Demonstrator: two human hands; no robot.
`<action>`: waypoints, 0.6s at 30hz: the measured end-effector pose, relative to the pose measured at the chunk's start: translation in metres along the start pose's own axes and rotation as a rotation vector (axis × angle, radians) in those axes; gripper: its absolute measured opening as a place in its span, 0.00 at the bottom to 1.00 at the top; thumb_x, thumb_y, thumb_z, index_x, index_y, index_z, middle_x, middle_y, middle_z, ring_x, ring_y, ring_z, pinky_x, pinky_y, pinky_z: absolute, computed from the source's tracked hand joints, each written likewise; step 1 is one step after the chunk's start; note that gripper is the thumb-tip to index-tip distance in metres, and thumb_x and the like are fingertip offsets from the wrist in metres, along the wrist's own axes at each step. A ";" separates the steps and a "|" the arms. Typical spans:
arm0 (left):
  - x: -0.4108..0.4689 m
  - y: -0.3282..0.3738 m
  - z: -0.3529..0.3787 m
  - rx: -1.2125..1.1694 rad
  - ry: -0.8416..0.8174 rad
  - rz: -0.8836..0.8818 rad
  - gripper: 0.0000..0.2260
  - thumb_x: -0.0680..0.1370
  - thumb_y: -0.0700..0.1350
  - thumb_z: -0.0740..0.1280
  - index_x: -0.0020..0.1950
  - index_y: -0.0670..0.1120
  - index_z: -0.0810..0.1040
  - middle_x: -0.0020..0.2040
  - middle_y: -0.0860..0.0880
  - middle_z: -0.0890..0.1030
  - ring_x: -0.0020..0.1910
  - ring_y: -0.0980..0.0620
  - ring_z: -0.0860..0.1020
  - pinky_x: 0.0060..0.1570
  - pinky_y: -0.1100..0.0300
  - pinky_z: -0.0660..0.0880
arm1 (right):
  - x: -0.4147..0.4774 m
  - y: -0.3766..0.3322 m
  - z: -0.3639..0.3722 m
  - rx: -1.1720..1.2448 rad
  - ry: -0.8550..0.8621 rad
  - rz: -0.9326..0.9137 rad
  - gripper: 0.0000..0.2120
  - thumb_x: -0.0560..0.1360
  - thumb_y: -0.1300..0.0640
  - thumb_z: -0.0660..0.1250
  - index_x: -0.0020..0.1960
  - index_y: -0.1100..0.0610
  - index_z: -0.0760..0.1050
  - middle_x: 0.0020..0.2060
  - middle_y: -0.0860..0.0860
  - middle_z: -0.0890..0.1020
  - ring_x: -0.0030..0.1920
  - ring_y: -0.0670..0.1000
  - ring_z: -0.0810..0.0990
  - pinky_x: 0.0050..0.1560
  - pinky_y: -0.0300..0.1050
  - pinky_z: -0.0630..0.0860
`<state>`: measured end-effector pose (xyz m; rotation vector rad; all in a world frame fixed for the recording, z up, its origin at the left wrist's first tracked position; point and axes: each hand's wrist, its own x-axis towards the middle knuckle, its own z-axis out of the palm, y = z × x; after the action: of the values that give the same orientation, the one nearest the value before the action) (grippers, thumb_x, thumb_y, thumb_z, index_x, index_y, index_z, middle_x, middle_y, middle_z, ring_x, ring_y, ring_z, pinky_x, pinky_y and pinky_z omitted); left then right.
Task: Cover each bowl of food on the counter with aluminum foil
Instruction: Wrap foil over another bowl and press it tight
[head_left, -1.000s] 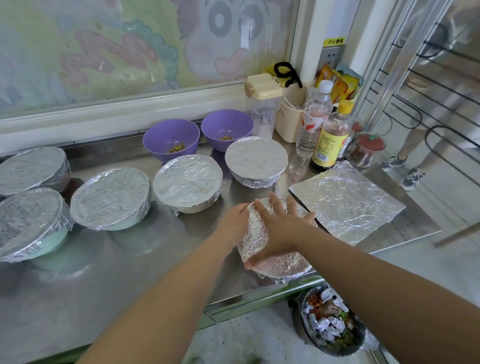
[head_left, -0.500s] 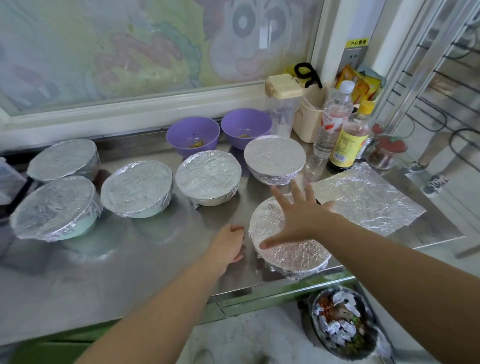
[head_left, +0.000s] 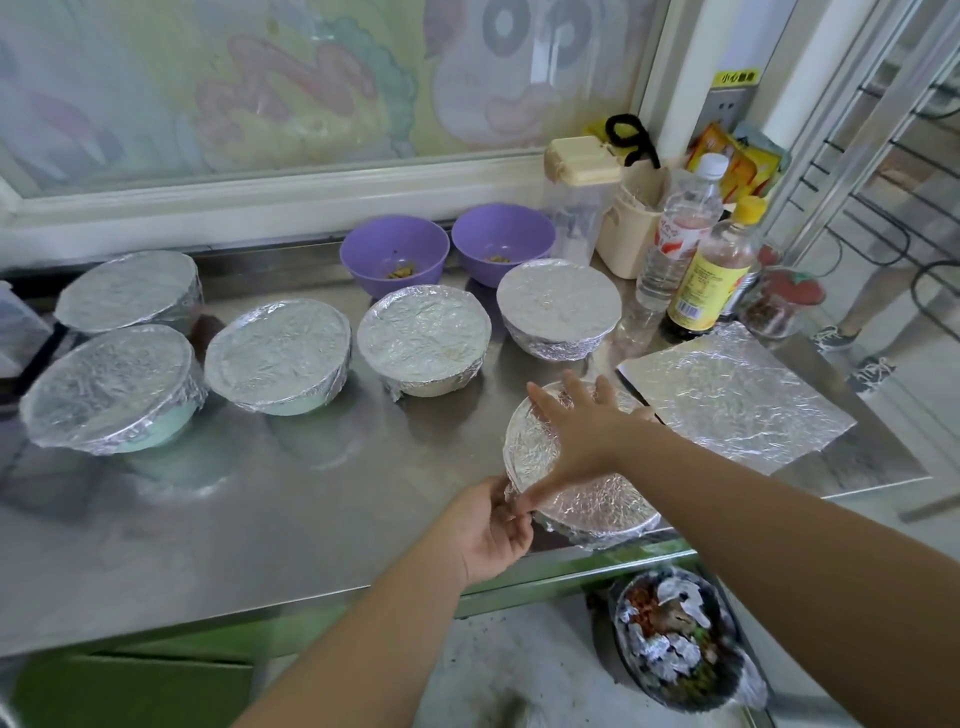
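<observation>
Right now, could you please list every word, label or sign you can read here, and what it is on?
"小心": yellow sticker at the back right; its later characters are blurred.
Clear plastic bottle with red-and-white label: blurred.
Yellow-capped bottle with yellow label: print too small.
Orange packet: unreadable.

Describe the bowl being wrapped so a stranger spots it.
On the steel counter, at its front edge left of the flat foil sheet, sits a foil-covered bowl. It stands apart from the others, the left hand gripping its rim, the right hand over it.
</observation>
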<state>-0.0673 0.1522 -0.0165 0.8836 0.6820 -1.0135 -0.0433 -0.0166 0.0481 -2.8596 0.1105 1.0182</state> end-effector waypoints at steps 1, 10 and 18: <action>0.001 -0.003 0.000 -0.034 0.000 -0.002 0.11 0.84 0.42 0.58 0.44 0.41 0.73 0.27 0.47 0.75 0.24 0.54 0.72 0.25 0.64 0.74 | 0.000 0.000 0.000 -0.002 0.001 0.001 0.73 0.51 0.19 0.71 0.77 0.38 0.26 0.79 0.52 0.30 0.77 0.68 0.30 0.67 0.85 0.50; -0.003 -0.007 -0.004 -0.076 0.050 0.091 0.08 0.83 0.35 0.57 0.56 0.41 0.75 0.33 0.42 0.79 0.28 0.50 0.78 0.30 0.59 0.79 | -0.001 0.001 0.000 0.007 0.002 -0.003 0.72 0.53 0.20 0.72 0.77 0.38 0.26 0.79 0.51 0.29 0.77 0.67 0.29 0.66 0.86 0.48; -0.027 0.013 -0.008 0.463 -0.013 0.232 0.13 0.79 0.30 0.57 0.59 0.37 0.76 0.51 0.39 0.82 0.49 0.46 0.81 0.57 0.54 0.79 | -0.001 0.002 0.001 0.006 0.006 -0.004 0.72 0.53 0.20 0.72 0.77 0.37 0.26 0.79 0.50 0.29 0.77 0.67 0.28 0.65 0.87 0.47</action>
<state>-0.0660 0.1738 0.0060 1.3251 0.3233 -0.9798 -0.0443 -0.0182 0.0478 -2.8564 0.1074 1.0070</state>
